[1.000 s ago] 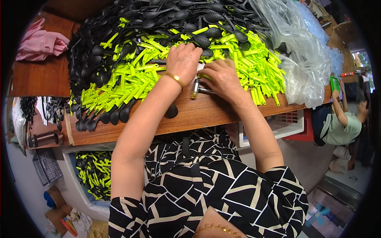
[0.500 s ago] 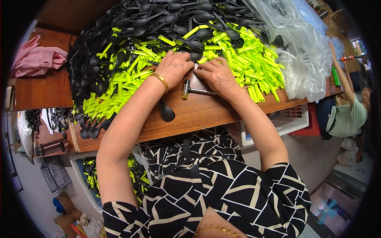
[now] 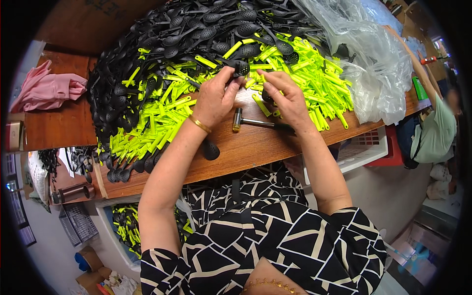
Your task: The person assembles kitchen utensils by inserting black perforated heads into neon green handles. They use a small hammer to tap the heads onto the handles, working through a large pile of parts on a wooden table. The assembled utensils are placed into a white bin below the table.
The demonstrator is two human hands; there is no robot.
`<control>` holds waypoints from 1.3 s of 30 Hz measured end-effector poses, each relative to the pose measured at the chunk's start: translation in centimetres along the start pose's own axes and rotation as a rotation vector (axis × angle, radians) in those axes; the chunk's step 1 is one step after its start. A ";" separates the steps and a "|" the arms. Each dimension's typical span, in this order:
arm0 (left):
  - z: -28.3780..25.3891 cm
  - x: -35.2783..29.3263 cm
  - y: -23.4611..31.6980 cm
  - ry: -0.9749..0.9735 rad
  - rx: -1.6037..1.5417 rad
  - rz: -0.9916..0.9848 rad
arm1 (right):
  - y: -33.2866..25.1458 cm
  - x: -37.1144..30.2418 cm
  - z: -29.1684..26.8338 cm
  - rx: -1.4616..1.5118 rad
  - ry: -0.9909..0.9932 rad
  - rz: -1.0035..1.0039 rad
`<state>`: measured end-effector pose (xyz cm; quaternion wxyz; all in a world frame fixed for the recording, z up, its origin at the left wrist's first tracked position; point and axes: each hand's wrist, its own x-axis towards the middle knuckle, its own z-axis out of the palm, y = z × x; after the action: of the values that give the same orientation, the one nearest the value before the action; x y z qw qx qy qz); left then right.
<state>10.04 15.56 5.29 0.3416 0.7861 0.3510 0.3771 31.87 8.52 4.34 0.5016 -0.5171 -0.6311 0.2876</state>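
My left hand (image 3: 214,98) is closed, thumb and fingers pinched together beside a black slotted spoon (image 3: 241,68); what they hold is hidden. To its right, my right hand (image 3: 291,104) has its fingers bent and closed; a dark rounded piece (image 3: 267,94) shows under them, its kind unclear. Between the hands lies a bright green handle piece (image 3: 261,105) on the wooden table (image 3: 236,147). A small hammer (image 3: 253,122) with a metal head rests just below, its grip running under my right wrist. Another black spoon (image 3: 211,150) pokes out beside my left forearm.
Green handle pieces (image 3: 319,88) pile up around both hands, with a large heap of black spoons (image 3: 196,29) behind. Clear plastic sheeting (image 3: 373,73) covers the right side. A pink cloth (image 3: 54,88) lies at left. A white crate (image 3: 364,150) sits below the table; another person (image 3: 435,132) is at far right.
My hands have moved apart from where they nearly met; the right one shifted right and lifted. A green handle piece now shows between them. The whole view has shifted slightly.
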 end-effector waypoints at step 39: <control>-2.4 -8.6 5.7 -0.172 0.392 -0.007 | -5.4 -2.3 1.4 -0.205 -0.403 -0.084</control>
<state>5.63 6.29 7.95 0.2123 0.8656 0.3899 0.2318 28.52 4.97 7.90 0.3217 -0.4709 -0.7654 0.2982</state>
